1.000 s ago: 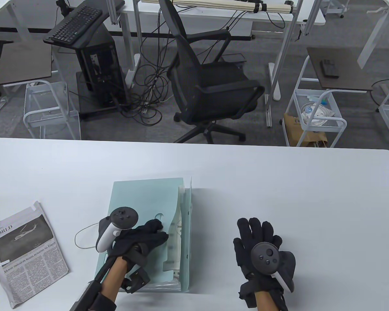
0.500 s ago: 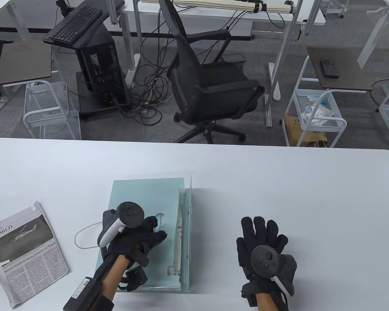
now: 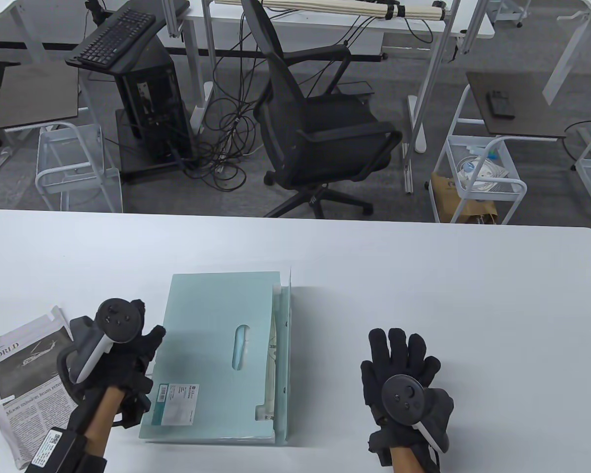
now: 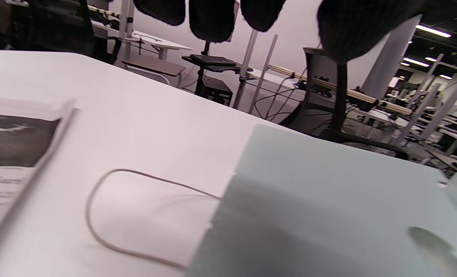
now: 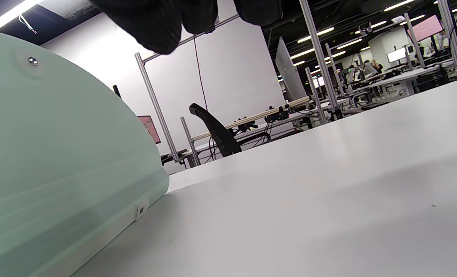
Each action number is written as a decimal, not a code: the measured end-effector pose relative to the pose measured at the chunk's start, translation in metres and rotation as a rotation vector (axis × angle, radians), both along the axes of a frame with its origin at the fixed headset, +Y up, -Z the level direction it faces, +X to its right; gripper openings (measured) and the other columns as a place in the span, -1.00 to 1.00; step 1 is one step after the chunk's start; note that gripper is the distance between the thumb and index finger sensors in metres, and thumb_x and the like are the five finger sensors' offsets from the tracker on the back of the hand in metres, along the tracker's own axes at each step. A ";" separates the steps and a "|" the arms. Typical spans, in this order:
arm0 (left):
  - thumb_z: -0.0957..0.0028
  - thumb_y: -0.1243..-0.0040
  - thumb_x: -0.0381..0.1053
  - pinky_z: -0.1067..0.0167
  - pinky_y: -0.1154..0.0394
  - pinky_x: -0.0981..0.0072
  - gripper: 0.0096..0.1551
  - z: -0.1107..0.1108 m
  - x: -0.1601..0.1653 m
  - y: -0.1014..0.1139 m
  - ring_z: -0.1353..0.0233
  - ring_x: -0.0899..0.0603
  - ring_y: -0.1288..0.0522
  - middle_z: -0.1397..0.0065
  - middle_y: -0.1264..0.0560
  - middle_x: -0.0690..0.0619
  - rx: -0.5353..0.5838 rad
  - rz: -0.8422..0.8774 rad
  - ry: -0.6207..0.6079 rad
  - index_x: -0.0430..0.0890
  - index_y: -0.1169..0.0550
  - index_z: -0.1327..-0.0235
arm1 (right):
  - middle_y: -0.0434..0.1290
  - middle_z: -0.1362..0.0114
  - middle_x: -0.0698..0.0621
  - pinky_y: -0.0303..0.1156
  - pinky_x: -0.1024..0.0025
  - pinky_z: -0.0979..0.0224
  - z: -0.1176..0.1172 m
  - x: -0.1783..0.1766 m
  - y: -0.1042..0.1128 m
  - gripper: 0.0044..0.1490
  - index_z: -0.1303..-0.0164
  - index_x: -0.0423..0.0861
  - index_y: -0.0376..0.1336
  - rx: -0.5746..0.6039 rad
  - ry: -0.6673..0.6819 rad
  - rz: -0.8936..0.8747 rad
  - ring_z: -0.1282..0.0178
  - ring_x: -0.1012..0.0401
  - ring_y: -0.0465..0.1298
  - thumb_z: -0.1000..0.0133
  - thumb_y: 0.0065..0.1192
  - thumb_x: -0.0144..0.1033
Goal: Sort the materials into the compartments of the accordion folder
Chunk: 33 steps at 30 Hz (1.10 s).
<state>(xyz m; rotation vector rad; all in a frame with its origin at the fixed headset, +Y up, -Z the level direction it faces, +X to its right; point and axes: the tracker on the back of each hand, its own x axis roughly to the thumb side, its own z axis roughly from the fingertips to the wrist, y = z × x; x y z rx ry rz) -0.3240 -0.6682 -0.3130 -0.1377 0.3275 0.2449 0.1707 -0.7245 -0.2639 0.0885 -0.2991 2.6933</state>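
A pale green accordion folder (image 3: 216, 354) lies flat on the white table, with its opening along the right side; it also shows in the left wrist view (image 4: 328, 207) and the right wrist view (image 5: 51, 154). A folded newspaper (image 3: 15, 374) lies at the table's left, partly under my left arm. My left hand (image 3: 138, 340) hovers between the newspaper and the folder's left edge, fingers spread, holding nothing. My right hand (image 3: 399, 350) rests flat on the table to the right of the folder, fingers spread and empty.
A thin elastic cord loop (image 4: 109, 215) lies on the table by the folder's left edge. The table's far edge (image 3: 295, 217) has a black office chair (image 3: 320, 123) and wire carts behind it.
My left hand has lifted off the folder's top and moved left toward the newspaper. The folder's flap now lies flat, showing its label. My right hand has stayed still.
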 end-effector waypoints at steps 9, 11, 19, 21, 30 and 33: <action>-0.01 -0.13 0.36 -0.41 -0.14 -0.42 0.01 0.005 -0.067 -0.059 -0.58 -0.43 -0.05 -0.65 -0.07 -0.26 -0.205 -0.049 0.295 -0.02 -0.02 -0.57 | -0.17 -0.78 -0.35 -0.40 -0.59 -0.43 0.000 -0.003 -0.002 -0.27 -0.75 -0.08 -0.09 -0.010 0.009 0.019 -0.61 -0.46 -0.31 -0.42 0.07 -0.23; -0.01 -0.08 0.42 -0.41 -0.12 -0.44 0.05 0.007 -0.076 -0.076 -0.59 -0.47 0.02 -0.67 0.01 -0.29 -0.344 -0.028 0.349 -0.04 0.02 -0.59 | -0.16 -0.78 -0.35 -0.40 -0.59 -0.43 0.001 -0.003 -0.002 -0.27 -0.75 -0.08 -0.09 -0.014 0.008 0.019 -0.61 -0.46 -0.30 -0.42 0.07 -0.23; 0.06 -0.09 0.52 -0.37 -0.10 -0.54 0.25 0.012 -0.089 -0.122 -0.60 -0.53 0.13 -0.66 0.20 -0.30 -0.490 0.021 0.402 -0.14 0.15 -0.55 | -0.17 -0.78 -0.35 -0.38 -0.59 -0.44 0.000 -0.003 -0.004 -0.26 -0.75 -0.09 -0.10 -0.035 0.017 0.006 -0.61 -0.46 -0.30 -0.42 0.07 -0.23; 0.07 -0.07 0.53 -0.36 -0.14 -0.53 0.25 0.011 -0.089 -0.122 -0.59 -0.53 0.10 -0.65 0.18 -0.32 -0.487 -0.022 0.375 -0.14 0.14 -0.55 | -0.17 -0.78 -0.35 -0.38 -0.59 -0.45 0.000 -0.004 -0.003 -0.26 -0.75 -0.09 -0.11 -0.037 0.017 0.008 -0.61 -0.46 -0.30 -0.42 0.07 -0.23; -0.08 -0.11 0.18 -0.36 -0.18 -0.47 -0.13 0.013 -0.092 -0.120 -0.56 -0.46 0.05 -0.63 0.11 -0.22 -0.443 0.025 0.390 0.01 0.01 -0.52 | -0.17 -0.77 -0.35 -0.37 -0.59 -0.45 -0.001 -0.006 -0.004 -0.26 -0.75 -0.10 -0.11 -0.033 0.026 0.022 -0.61 -0.46 -0.29 -0.42 0.07 -0.24; -0.07 -0.13 0.12 -0.36 -0.21 -0.42 -0.16 0.013 -0.095 -0.119 -0.56 -0.42 0.02 -0.63 0.08 -0.20 -0.432 0.022 0.403 0.02 -0.02 -0.51 | -0.17 -0.77 -0.35 -0.36 -0.59 -0.45 -0.001 -0.006 -0.005 -0.26 -0.75 -0.10 -0.10 -0.039 0.027 0.028 -0.61 -0.46 -0.29 -0.42 0.07 -0.24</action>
